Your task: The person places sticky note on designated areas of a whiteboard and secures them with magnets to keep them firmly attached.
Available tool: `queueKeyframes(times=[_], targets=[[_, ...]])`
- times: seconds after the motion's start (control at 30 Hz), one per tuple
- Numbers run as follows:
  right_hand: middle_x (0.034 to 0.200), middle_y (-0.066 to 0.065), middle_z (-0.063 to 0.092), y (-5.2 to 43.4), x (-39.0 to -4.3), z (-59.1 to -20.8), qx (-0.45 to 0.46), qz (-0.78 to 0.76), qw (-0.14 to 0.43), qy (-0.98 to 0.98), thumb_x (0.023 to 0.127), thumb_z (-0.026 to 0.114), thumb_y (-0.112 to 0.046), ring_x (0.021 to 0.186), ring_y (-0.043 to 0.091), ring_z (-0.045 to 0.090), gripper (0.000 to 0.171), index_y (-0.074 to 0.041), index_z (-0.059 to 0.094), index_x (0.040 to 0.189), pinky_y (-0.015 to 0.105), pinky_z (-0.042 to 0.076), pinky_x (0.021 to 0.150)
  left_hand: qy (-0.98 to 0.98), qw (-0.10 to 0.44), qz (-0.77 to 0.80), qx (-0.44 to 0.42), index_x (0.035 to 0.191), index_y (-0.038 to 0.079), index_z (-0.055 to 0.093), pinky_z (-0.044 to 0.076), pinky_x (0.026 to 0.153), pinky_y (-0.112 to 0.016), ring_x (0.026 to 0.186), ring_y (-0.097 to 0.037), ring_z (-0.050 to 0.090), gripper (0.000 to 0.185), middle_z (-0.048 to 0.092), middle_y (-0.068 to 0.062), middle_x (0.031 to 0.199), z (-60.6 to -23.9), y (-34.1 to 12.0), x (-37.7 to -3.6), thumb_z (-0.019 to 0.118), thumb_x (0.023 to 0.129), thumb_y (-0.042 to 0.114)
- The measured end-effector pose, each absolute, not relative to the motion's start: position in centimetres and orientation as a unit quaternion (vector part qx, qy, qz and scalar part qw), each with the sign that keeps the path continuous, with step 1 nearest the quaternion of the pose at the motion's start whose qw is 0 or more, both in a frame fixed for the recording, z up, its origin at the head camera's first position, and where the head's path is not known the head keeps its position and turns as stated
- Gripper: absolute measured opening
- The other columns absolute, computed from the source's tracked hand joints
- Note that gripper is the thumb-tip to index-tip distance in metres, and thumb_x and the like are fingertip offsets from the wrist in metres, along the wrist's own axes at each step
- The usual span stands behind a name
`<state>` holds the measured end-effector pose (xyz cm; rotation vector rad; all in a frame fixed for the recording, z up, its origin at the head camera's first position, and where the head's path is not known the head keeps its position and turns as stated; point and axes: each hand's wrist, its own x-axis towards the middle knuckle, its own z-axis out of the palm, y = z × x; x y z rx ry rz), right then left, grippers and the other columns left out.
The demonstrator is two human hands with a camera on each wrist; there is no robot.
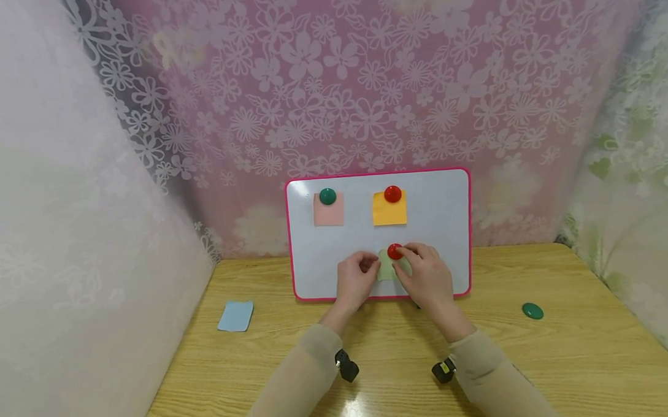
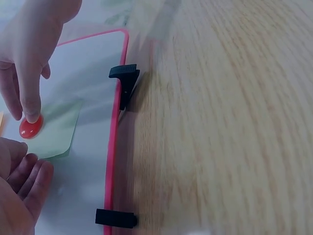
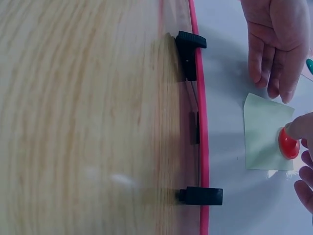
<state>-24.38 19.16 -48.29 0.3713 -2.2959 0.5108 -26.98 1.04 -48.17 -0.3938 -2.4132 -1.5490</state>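
A pink-framed whiteboard (image 1: 379,231) stands propped at the far edge of the wooden desk (image 1: 565,347), leaning back against a flowered curtain (image 1: 362,78), and both hands work at its lower middle. There a pale green note (image 1: 387,267) lies flat against the board, its top edge toward the top of the board and its sides square to the frame; it is close to square, so no long axis can be told. A red magnet (image 1: 394,251) sits on the note's upper edge, near the right corner. The right hand (image 1: 425,276) touches this magnet with a fingertip — the wrist views show one finger pressed on the red dome, the other fingers loosely curled beside it, nothing gripped. The left hand (image 1: 355,280) rests just left of the note, its fingers relaxed and nearly straight, the tips at the note's left edge; whether they press the paper or only lie beside it cannot be told. Higher on the board a pink note (image 1: 328,212) hangs under a green magnet (image 1: 327,196) at the left, and an orange note (image 1: 389,211) under another red magnet (image 1: 392,194) to its right. On the desk a blue note (image 1: 235,315) lies well to the left of the board, and a loose green magnet (image 1: 533,311) well to the right.
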Motion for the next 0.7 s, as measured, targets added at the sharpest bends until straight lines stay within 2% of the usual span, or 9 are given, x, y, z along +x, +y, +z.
queueKeyframes(times=[0.33, 0.7], targets=[[0.117, 0.016, 0.072, 19.4, -23.1, -48.4, 0.151, 0.202, 0.355, -0.9, 0.086, 0.09, -0.015, 0.105, 0.038, 0.066, 0.035, -0.003, 0.08, 0.117, 0.05, 0.063, 0.08, -0.823, 0.097, -0.54, -0.147, 0.104, 0.008, 0.08, 0.056, 0.073, -0.024, 0.079, -0.006, 0.064, 0.008, 0.075, 0.003, 0.091, -48.7, 0.4, -25.7, 0.077, 0.1, 0.014], [0.117, 0.015, 0.072, 19.8, -22.6, -48.7, 0.151, 0.208, 0.351, -0.9, 0.086, 0.091, -0.015, 0.106, 0.037, 0.066, 0.036, -0.004, 0.08, 0.118, 0.051, 0.062, 0.079, -0.819, 0.084, -0.544, -0.161, 0.103, 0.008, 0.082, 0.055, 0.069, -0.023, 0.075, -0.004, 0.062, 0.01, 0.076, 0.004, 0.09, -49.2, -0.1, -25.0, 0.078, 0.099, 0.016]])
